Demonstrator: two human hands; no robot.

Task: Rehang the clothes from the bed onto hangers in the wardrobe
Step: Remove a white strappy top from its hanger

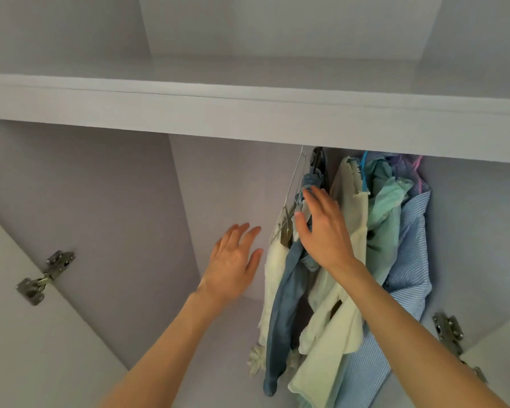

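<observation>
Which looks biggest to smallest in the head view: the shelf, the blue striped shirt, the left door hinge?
1. Shelf, spanning the whole frame.
2. Blue striped shirt.
3. Left door hinge.
Nearness to the camera differs, so this ranks apparent size only.

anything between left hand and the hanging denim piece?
Head view: a cream garment hangs between the left hand and the denim piece; otherwise only bare wardrobe back wall.

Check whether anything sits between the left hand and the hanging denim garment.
Yes: a cream knit garment hangs at the left edge of the bunch, between the open left hand and the blue denim garment. The right hand already rests against the clothes.
</observation>
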